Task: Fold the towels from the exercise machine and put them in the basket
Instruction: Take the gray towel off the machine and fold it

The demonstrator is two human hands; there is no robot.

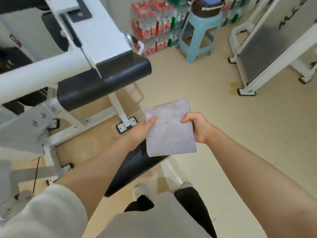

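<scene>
Holding a folded towel point(169, 129) in both hands, in mid-air over the floor point(240, 126), just right of the exercise machine point(72, 48). The towel is pale grey-lilac, folded to a compact rectangle, with stacked layer edges showing at its far end.

Left hand point(142, 130): grip closed on the towel's left edge, thumb on top, fingers hidden underneath. Right hand point(197, 127): grip closed on the right edge, fingers curled over it, thumb side pinching the top face. Both forearms are bare; a light sleeve point(48, 212) is pushed up on the left arm.

The machine has a white frame with black pads. One pad point(104, 85) sits up and left of the towel. A second black pad point(135, 169) lies below the towel, partly covered by the left forearm. No towel shows on the visible machine parts.

At the far end of the room, a light blue plastic stool point(199, 36) carries a dark brown basket point(208, 7) with something blue inside; the frame cuts off its top. The basket is well apart from the towel. Shrink-wrapped bottle packs point(151, 26) are stacked against the wall beside the stool. Another white-framed machine point(274, 43) stands on the right.

At bottom centre, the person's shoes point(139, 191) and dark trousers are on the floor.
</scene>
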